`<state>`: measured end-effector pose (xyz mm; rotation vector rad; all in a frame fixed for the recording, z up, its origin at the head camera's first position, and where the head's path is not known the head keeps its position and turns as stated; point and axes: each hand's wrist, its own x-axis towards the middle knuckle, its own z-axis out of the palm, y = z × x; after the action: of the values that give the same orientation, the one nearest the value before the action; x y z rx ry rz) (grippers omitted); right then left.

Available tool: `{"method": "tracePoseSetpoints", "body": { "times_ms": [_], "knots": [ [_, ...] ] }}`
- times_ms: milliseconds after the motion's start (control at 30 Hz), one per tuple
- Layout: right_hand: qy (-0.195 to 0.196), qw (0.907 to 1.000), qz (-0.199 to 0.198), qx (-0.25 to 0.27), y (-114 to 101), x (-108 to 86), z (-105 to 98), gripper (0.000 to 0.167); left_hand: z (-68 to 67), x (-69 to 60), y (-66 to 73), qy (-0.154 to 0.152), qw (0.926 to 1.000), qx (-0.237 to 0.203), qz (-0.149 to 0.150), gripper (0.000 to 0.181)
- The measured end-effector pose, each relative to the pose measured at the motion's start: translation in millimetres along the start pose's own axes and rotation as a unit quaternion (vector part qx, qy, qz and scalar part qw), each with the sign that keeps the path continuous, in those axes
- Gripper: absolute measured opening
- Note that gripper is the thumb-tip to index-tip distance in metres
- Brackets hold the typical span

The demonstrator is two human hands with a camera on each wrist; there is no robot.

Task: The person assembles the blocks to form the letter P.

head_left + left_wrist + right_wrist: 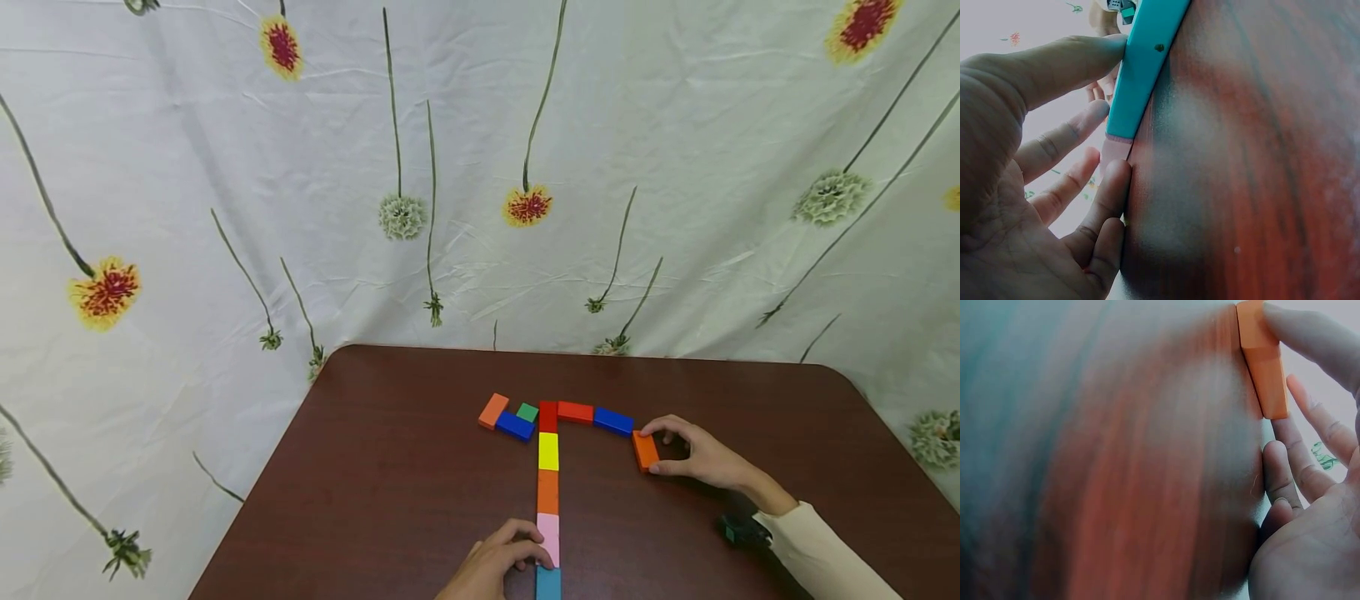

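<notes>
My right hand holds an orange block by its two ends, thumb at the near end and a finger at the far end. That block lies flat on the table, as the right wrist view also shows. My left hand rests against a straight row of blocks. Its thumb touches the teal block and its other fingers are near the pink block. Farther up this row come another orange block, a yellow block and a red block.
From the row's top, a second red block and a blue block curve right toward the held one. Left of the row lie loose orange, blue and green blocks. A flowered cloth hangs behind the dark table.
</notes>
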<state>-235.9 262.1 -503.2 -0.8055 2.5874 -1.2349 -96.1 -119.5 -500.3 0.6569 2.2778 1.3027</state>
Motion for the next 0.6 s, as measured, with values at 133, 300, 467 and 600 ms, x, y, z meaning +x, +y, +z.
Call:
{"method": "tracePoseSetpoints", "body": {
  "times_ms": [133, 300, 467, 600],
  "knots": [
    [-0.002, 1.0000, 0.000, 0.002, 1.0, 0.2, 0.1, 0.042, 0.4, 0.0, -0.9, 0.003, 1.0000, -0.001, 0.005, 0.035],
    [-0.004, 1.0000, -0.005, 0.001, 1.2, 0.3, -0.3, 0.042, 1.0, 0.3, -1.9, 0.004, 1.0000, 0.001, 0.006, 0.035],
    [-0.007, 0.9998, -0.016, 0.006, 0.8, 1.0, -2.9, 0.041, 1.3, 0.0, -2.8, 0.004, 1.0000, -0.001, 0.005, 0.035],
    [-0.004, 0.9998, -0.017, 0.009, -0.5, 2.6, -6.4, 0.041, 1.4, 0.0, -3.6, 0.006, 1.0000, -0.004, 0.005, 0.035]
  ]
}}
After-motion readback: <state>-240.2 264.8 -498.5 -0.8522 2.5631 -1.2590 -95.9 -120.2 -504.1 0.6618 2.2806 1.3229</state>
